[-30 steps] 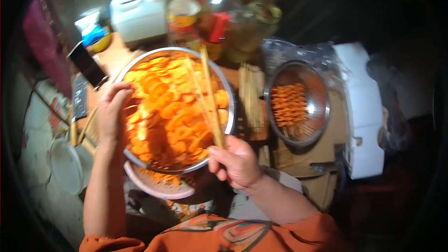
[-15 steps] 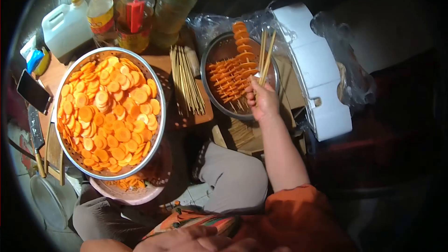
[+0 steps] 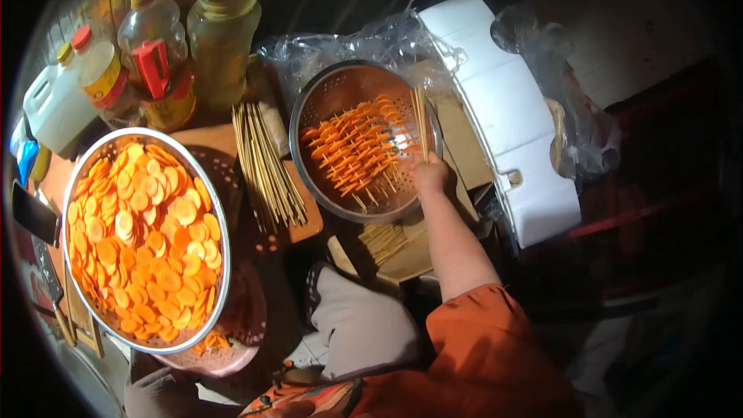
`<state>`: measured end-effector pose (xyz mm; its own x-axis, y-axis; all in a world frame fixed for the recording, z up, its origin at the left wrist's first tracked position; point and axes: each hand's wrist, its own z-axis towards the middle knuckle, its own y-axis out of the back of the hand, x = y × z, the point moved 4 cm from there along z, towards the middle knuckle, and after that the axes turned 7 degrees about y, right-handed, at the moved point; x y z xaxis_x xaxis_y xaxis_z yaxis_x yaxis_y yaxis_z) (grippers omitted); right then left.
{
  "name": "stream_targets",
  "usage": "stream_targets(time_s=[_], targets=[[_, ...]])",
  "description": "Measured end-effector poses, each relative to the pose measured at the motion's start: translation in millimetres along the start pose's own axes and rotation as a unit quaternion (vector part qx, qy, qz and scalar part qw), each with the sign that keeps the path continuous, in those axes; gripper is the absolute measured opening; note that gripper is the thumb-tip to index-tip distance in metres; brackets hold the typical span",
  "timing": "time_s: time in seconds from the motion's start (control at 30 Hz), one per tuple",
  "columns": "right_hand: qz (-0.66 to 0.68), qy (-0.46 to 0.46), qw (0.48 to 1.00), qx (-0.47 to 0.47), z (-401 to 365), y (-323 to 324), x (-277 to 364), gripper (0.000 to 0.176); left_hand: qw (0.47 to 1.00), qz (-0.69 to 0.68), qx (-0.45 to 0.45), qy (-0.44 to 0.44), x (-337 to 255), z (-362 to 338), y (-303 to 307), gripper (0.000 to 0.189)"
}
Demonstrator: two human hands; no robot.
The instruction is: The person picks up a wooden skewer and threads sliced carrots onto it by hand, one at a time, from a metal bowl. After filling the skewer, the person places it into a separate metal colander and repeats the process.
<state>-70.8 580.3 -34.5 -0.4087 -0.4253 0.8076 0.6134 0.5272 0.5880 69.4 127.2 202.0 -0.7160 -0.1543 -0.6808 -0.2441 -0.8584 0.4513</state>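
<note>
My right hand (image 3: 429,173) reaches over the near rim of a metal colander (image 3: 309,116) and grips a few bare bamboo skewers (image 3: 420,118) that stand over its right side. Inside the colander lie several skewers threaded with orange carrot slices (image 3: 352,151). A big metal bowl (image 3: 220,220) at the left is heaped with round carrot slices (image 3: 143,240). Between the two lies a bundle of bare skewers (image 3: 263,162) on a wooden board. My left hand is out of view.
Bottles, a glass jar (image 3: 220,35) and a white jug (image 3: 54,108) stand behind the bowl. A white foam box (image 3: 511,116) and plastic bags sit to the right of the colander. A phone (image 3: 32,215) and a knife lie at the far left.
The view swung from the carrot bowl to the colander. My right hand carried the skewers across; the carrot skewer it held half a second ago is no longer raised. My left hand left the bowl and the view.
</note>
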Motion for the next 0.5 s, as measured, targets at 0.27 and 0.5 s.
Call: stream_targets(time_s=[0.27, 0.5], targets=[[-0.256, 0.145, 0.954, -0.061, 12.7, -10.8, 4.4, 0.021, 0.992, -0.037, 0.118, -0.038, 21.2, 6.0, -15.6, 0.041], [-0.384, 0.148, 0.911, -0.033, 25.1, -14.0, -9.6, 0.02, 0.991, -0.06, 0.111, -0.043, 24.2, 7.7, -20.9, 0.04]])
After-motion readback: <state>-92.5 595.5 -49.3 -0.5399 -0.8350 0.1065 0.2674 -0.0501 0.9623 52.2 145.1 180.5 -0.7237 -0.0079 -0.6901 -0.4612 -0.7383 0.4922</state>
